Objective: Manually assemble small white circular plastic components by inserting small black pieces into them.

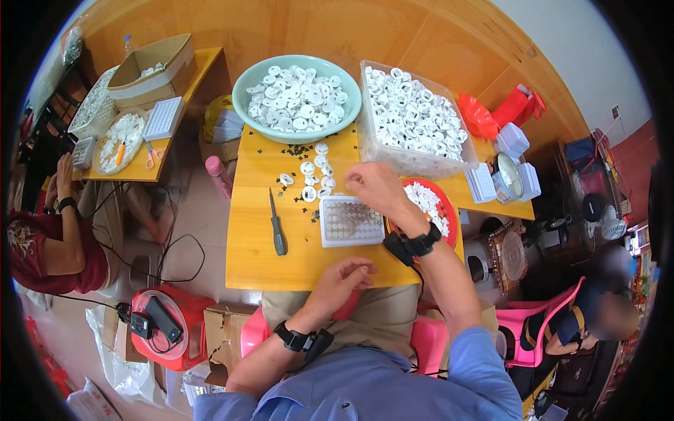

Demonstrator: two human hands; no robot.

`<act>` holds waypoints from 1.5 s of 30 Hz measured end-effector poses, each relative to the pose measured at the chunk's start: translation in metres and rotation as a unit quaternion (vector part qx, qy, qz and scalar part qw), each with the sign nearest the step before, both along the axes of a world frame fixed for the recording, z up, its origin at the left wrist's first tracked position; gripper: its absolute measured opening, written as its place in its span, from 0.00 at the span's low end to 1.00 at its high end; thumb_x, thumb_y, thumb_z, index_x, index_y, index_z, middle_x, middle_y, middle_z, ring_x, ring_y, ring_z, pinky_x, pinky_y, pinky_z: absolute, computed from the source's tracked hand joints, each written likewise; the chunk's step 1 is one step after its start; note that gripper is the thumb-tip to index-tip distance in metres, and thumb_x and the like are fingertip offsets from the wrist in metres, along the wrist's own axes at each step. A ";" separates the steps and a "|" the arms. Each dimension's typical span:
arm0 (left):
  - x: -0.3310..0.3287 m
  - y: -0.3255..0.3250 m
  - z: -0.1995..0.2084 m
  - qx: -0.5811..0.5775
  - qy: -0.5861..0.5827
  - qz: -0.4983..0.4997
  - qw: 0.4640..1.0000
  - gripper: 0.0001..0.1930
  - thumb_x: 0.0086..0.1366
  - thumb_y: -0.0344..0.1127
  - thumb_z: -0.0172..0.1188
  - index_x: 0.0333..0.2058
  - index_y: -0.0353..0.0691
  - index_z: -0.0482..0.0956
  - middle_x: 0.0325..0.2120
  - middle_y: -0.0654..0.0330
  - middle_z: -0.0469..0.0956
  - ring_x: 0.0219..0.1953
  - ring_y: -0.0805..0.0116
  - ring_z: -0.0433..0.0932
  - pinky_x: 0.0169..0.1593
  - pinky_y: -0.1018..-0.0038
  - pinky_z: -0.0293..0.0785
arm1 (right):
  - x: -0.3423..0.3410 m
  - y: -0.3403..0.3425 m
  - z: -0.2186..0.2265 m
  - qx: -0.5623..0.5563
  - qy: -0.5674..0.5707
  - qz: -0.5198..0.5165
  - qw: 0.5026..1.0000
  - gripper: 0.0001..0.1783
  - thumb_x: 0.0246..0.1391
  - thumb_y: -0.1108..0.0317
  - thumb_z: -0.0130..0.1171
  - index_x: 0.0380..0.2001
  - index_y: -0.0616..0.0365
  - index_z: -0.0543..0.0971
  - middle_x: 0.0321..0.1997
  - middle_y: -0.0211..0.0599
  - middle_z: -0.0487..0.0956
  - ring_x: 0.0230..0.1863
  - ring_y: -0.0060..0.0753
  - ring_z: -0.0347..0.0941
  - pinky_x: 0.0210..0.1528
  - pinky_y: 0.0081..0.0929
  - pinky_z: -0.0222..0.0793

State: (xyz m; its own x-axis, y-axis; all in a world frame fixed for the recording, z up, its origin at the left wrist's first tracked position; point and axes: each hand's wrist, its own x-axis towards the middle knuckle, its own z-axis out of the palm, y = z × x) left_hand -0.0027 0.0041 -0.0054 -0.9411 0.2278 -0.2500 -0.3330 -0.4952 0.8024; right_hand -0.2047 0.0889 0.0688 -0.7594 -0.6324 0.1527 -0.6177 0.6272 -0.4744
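fingers (358, 265) of the left hand (338, 285) hang loose and free below centre; beyond lies a white compartmented tray (354, 243) at mid-frame, the right hand (383, 189) over its upper right corner, grip unclear; upper centre, a mint-green basin (240, 98) holds white discs (300, 100).

On the bench (253, 263): basin (302, 135) of discs (298, 102) at back left, bin (414, 163) of discs at back right, loose discs (327, 170) before the basin, tray (351, 243) at centre, screwdriver (279, 235) left of the tray, plate (453, 217) of small pieces (421, 197) right of it, before the bin.
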 end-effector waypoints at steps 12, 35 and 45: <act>-0.003 -0.002 -0.002 0.008 -0.002 0.010 1.000 0.13 0.73 0.34 0.52 0.51 0.34 0.75 0.45 0.56 0.81 0.42 0.70 0.80 0.49 0.73 0.78 | -0.019 -0.015 -0.018 0.122 0.080 0.068 0.987 0.12 0.48 0.77 0.53 0.33 0.57 0.84 0.34 0.47 0.82 0.38 0.51 0.78 0.40 0.46 0.72; 0.000 -0.003 0.023 -0.021 0.034 0.206 0.978 0.12 0.72 0.30 0.53 0.51 0.33 0.75 0.43 0.54 0.80 0.42 0.68 0.81 0.47 0.73 0.78 | 0.080 0.066 0.013 -0.210 -0.388 -0.017 0.897 0.12 0.57 0.66 0.62 0.40 0.63 0.80 0.30 0.27 0.79 0.32 0.17 0.75 0.33 0.18 0.68; -0.004 -0.006 0.011 -0.040 0.006 0.209 0.977 0.07 0.68 0.28 0.59 0.42 0.32 0.79 0.35 0.59 0.82 0.36 0.74 0.80 0.43 0.77 0.77 | 0.109 0.076 -0.017 -0.245 -0.484 -0.057 0.838 0.13 0.60 0.65 0.59 0.43 0.64 0.81 0.34 0.31 0.82 0.30 0.19 0.77 0.32 0.18 0.69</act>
State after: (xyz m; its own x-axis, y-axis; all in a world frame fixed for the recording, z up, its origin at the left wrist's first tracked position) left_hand -0.0066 -0.0021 0.0052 -0.9508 -0.1967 -0.2393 -0.1054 -0.5210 0.8470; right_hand -0.0958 0.1645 0.0517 -0.7287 -0.5883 -0.3505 0.2568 0.2397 -0.9363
